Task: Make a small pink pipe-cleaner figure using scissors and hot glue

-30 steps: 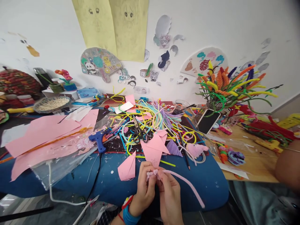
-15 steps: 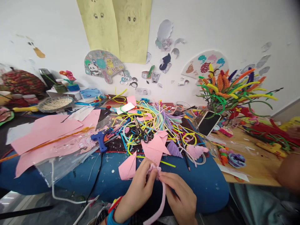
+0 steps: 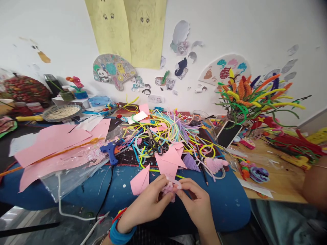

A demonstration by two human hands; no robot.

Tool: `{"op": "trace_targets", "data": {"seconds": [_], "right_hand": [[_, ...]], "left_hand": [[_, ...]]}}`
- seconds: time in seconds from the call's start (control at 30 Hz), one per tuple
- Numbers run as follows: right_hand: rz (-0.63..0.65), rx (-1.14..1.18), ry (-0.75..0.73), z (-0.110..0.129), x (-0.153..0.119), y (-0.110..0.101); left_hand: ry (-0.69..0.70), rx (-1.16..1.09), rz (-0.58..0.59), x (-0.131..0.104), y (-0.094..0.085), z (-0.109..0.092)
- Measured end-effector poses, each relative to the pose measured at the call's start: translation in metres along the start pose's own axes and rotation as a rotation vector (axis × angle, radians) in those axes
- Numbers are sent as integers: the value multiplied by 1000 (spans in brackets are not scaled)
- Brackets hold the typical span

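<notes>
1. Head view: pink chenille piece (image 3: pixel 168 191) is in both hands, on the wearer's side of the scissors (image 3: pixel 154 147), a bit to their right.
2. Left hand (image 3: pixel 149 200): narrow grip, thumb and fingers pinching the body of the piece. Probably the anchor side, so the soft coils don't slip or unwind.
3. Right hand (image 3: pixel 196 198): narrow grip on the pale pink strand (image 3: pixel 176 183) where it bends over the top. Likely close in for control of the bend; a long free length would flop.
4. Both hands sit above the near edge of the blue-covered tabletop (image 3: pixel 224 204), probably since the chenille stems (image 3: pixel 176 126) crowd the area around and beyond the scissors.
5. Look of piece: light pink, fuzzy, small bunched lump, uneven outline. Strand is smoother and paler. Fingers hide much of it; can't tell full shape or where the strand ends.
6. Near the scissors: pink paper star (image 3: pixel 170 160) just on the wearer's side, blue glue gun (image 3: pixel 109 152) left, purple cone (image 3: pixel 189 162) and pink cone (image 3: pixel 214 164) right.
</notes>
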State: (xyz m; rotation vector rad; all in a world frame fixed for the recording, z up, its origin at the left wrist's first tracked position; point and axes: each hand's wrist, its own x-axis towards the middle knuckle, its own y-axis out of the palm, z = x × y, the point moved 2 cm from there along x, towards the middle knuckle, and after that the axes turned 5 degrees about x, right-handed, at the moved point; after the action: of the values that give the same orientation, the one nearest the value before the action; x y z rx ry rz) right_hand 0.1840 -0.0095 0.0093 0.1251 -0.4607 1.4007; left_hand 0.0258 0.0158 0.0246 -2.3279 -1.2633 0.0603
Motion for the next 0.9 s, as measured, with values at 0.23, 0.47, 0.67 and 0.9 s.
{"op": "trace_targets", "data": {"seconds": [0.23,0.47,0.67,0.9], "right_hand": [[-66,-4,45,-11,-3,1],[5,110,181,-12,4,-3],[129,295,426,-15,14,-4],[-2,216,326,-12,8,0]], "left_hand": [[-131,-13,-162,5,14,17],[-157,31,-141,7,20,19],[-177,-219,-24,5,18,20],[-209,-326,2,8,18,31]]}}
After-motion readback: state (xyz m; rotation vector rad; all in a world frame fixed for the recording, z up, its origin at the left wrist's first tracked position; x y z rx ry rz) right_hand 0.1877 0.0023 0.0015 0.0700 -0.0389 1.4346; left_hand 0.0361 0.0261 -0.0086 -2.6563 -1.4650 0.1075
